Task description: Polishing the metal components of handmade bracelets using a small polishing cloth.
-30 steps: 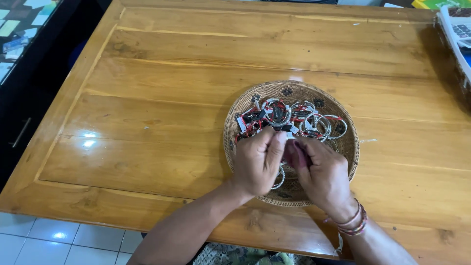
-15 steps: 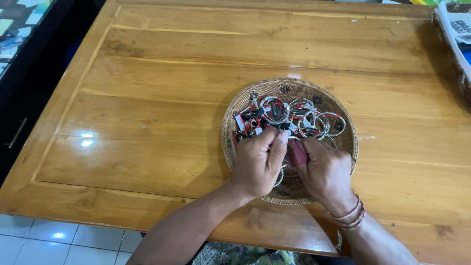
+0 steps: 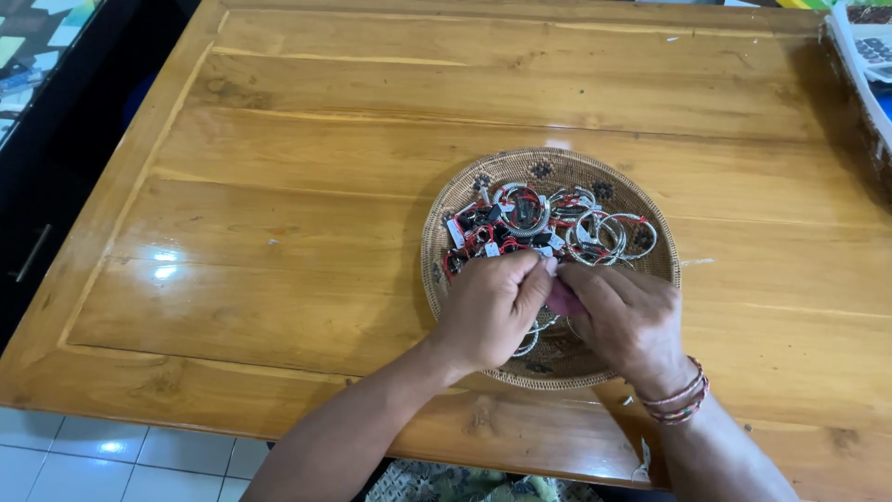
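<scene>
Head camera is looking down on one round woven basket tray sitting on a wooden counter, and we are taking that tray as our landmark. Over its near half we are bringing our two hands together: the left hand and the right hand are meeting fingertip to fingertip above the tray's middle, both pinched on one small dark reddish piece between them. We cannot tell exactly what that piece is, since the fingers are covering most of it. Its long axis seems to be running left to right, across the tray, from one hand toward the other, and neither hand is clearly nearer to it.

Just beyond our fingertips, on the far half of the tray, a heap of silver rings with red and black tags is lying tangled; we cannot count them, as they are overlapping. A few more loose rings are showing under the left hand, on the near side of the tray.

Around the right wrist, nearer us than the tray, we are wearing a few beaded bracelets. Far to the right of the tray, one box is standing at the counter's edge.
</scene>
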